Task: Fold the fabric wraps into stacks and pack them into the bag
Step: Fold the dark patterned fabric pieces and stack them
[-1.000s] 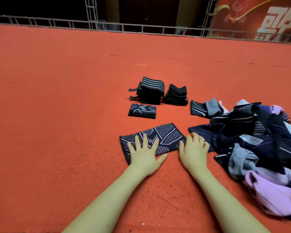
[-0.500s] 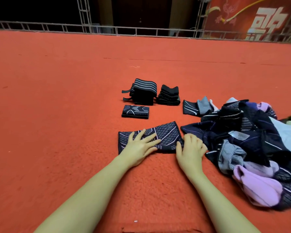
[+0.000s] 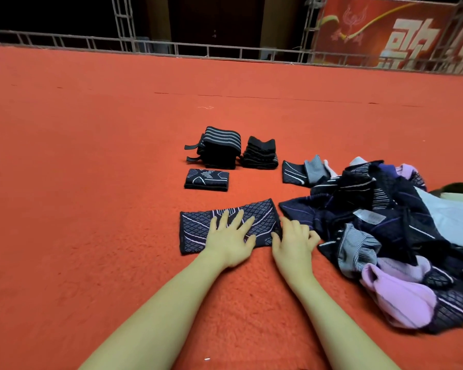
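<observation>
My left hand (image 3: 229, 237) lies flat, fingers straight and spread, pressing on the middle of the patterned wrap (image 3: 198, 225) spread on the red carpet (image 3: 91, 182). The wrap extends to the left of this hand and beyond its fingertips; its right end reaches my right hand (image 3: 292, 241). My right hand sits at that right end with fingers curled at the wrap's edge; whether they pinch the fabric or only rest against it cannot be determined.

Just right of the right hand begins the unfolded pile (image 3: 390, 231) of dark, grey and lilac wraps, touching or nearly touching the wrap's right end. Beyond the patterned wrap, well apart from it, a single folded wrap (image 3: 206, 179) lies flat. Behind that stands a striped stack (image 3: 221, 148) with two straps protruding to its left, and just beside it, to the right, a black stack (image 3: 261, 154). A dark and grey folded piece (image 3: 302, 170) lies at the far edge of the pile. A metal railing (image 3: 171, 48) and a red banner (image 3: 390, 30) border the carpet.
</observation>
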`<state>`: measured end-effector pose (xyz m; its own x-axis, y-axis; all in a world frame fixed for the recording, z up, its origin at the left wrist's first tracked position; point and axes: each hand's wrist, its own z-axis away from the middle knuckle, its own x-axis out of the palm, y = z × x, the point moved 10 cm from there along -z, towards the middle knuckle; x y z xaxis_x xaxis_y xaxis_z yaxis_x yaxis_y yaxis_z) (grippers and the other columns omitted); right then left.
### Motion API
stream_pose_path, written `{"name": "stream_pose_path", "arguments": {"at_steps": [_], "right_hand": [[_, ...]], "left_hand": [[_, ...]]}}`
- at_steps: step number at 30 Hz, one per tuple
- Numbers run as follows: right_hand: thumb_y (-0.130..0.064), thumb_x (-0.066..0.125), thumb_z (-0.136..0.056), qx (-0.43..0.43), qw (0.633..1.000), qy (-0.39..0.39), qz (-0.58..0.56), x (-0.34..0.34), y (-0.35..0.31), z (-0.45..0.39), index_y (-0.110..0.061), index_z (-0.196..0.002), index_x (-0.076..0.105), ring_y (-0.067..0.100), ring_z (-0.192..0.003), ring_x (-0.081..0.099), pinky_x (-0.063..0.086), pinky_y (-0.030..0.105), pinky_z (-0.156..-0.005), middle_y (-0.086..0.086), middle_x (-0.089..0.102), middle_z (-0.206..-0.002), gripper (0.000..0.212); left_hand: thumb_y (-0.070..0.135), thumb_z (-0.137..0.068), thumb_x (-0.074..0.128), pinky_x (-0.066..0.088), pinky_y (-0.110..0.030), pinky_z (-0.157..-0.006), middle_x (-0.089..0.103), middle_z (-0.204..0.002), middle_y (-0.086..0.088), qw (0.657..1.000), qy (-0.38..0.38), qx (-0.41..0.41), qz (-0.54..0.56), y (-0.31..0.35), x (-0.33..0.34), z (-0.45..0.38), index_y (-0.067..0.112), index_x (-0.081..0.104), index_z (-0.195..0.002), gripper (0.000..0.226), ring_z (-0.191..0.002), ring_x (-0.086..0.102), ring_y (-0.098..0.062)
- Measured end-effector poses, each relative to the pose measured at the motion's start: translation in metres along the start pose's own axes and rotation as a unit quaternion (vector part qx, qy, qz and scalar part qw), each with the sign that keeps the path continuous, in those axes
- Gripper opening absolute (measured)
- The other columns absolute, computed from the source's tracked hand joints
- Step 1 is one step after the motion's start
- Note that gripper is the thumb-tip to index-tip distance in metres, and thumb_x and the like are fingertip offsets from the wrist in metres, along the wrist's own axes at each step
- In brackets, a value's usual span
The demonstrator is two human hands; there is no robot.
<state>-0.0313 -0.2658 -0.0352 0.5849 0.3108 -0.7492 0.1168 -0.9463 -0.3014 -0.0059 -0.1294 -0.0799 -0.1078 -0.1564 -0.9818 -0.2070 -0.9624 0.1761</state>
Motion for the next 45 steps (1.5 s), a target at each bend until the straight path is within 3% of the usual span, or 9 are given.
{"name": "stream_pose_path", "arguments": {"at_steps": [6,12,19,25,29,32,35,40,45], "right_hand": [[-0.015,0.066,-0.075,-0.053,0.997,0.061,-0.010,-0.009,-0.009,0.003,-0.011,-0.088,0.066,0.026,-0.078,0.054,0.022,0.034,-0.076,0.001,0.061,-0.080,0.014],[-0.014,0.050,-0.082,-0.187,0.975,0.080,-0.090,-0.018,-0.048,0.006,-0.016,-0.092,0.066,0.018,-0.083,0.049,0.020,0.031,-0.076,-0.001,0.061,-0.087,0.019],[-0.021,0.053,-0.083,-0.275,0.949,-0.027,-0.154,0.009,-0.107,0.004,-0.024,-0.094,0.062,0.022,-0.107,0.049,0.023,0.034,-0.084,-0.001,0.064,-0.096,0.014],[-0.052,0.028,-0.090,-0.259,0.932,-0.232,-0.104,0.050,-0.120,0.017,-0.016,-0.140,0.045,0.016,-0.131,0.042,0.017,0.029,-0.105,0.002,0.046,-0.144,0.064],[-0.049,0.026,-0.091,-0.197,0.961,-0.174,-0.083,0.046,-0.108,0.004,-0.009,-0.131,0.055,0.031,-0.130,0.043,0.016,0.033,-0.102,0.009,0.048,-0.142,0.064],[-0.072,0.011,-0.076,-0.150,0.958,-0.245,-0.001,0.066,-0.095,0.005,-0.014,-0.149,0.026,0.027,-0.145,0.012,0.005,0.037,-0.111,0.006,0.016,-0.158,0.095],[-0.090,-0.004,-0.060,-0.167,0.940,-0.293,0.047,0.075,-0.095,0.011,-0.023,-0.153,0.013,0.024,-0.147,-0.003,-0.002,0.040,-0.114,0.003,0.003,-0.160,0.116],[-0.073,-0.006,-0.069,-0.205,0.924,-0.315,0.068,0.078,-0.096,0.017,-0.034,-0.152,0.006,0.024,-0.146,-0.009,-0.007,0.041,-0.115,-0.001,0.000,-0.160,0.092],[-0.066,-0.005,-0.074,-0.221,0.922,-0.314,0.058,0.071,-0.094,0.023,-0.043,-0.149,0.011,0.021,-0.147,-0.005,-0.011,0.042,-0.111,-0.008,0.005,-0.160,0.081]], "left_hand": [[0.056,-0.097,0.020,-0.006,-0.051,-0.116,-0.004,-0.160,0.007,0.999,-0.010,0.013,-0.036,-0.005,0.002,-0.006,0.043,0.005,-0.150,0.057,-0.146,-0.009,-0.028],[0.053,-0.100,0.020,-0.004,-0.045,-0.117,0.001,-0.160,0.009,0.999,-0.019,0.041,-0.023,-0.019,-0.007,-0.003,0.041,0.009,-0.150,0.053,-0.147,-0.004,-0.021],[0.052,-0.100,0.021,0.001,-0.044,-0.116,0.009,-0.160,0.004,0.996,0.039,-0.027,-0.070,-0.083,-0.024,0.024,0.037,0.016,-0.150,0.053,-0.147,0.005,-0.020],[0.056,-0.096,0.026,0.008,-0.042,-0.113,0.013,-0.159,-0.010,0.981,0.125,-0.142,-0.037,-0.117,-0.030,0.047,0.016,0.020,-0.151,0.068,-0.145,0.011,-0.027],[0.054,-0.094,0.032,0.011,-0.046,-0.112,0.015,-0.157,-0.017,0.963,0.174,-0.201,-0.030,-0.121,-0.038,0.057,0.005,0.029,-0.145,0.071,-0.143,0.013,-0.030],[0.052,-0.094,0.038,0.015,-0.048,-0.109,0.021,-0.155,-0.019,0.960,0.169,-0.213,-0.064,-0.118,-0.035,0.056,0.001,0.045,-0.135,0.066,-0.142,0.018,-0.032],[0.049,-0.083,0.060,0.034,-0.046,-0.097,0.051,-0.137,-0.018,0.957,0.193,-0.201,-0.085,-0.114,-0.036,0.055,0.005,0.068,-0.111,0.052,-0.124,0.047,-0.036],[0.037,-0.100,0.036,0.018,-0.045,-0.104,0.040,-0.147,0.002,0.958,0.206,-0.198,0.023,-0.115,-0.031,0.050,0.029,0.037,-0.144,0.044,-0.135,0.026,-0.031],[0.017,-0.085,0.065,0.025,-0.041,-0.083,0.067,-0.096,-0.003,0.940,0.295,-0.165,0.040,-0.108,-0.044,0.052,0.026,0.058,-0.130,0.046,-0.095,0.053,-0.033]]}}
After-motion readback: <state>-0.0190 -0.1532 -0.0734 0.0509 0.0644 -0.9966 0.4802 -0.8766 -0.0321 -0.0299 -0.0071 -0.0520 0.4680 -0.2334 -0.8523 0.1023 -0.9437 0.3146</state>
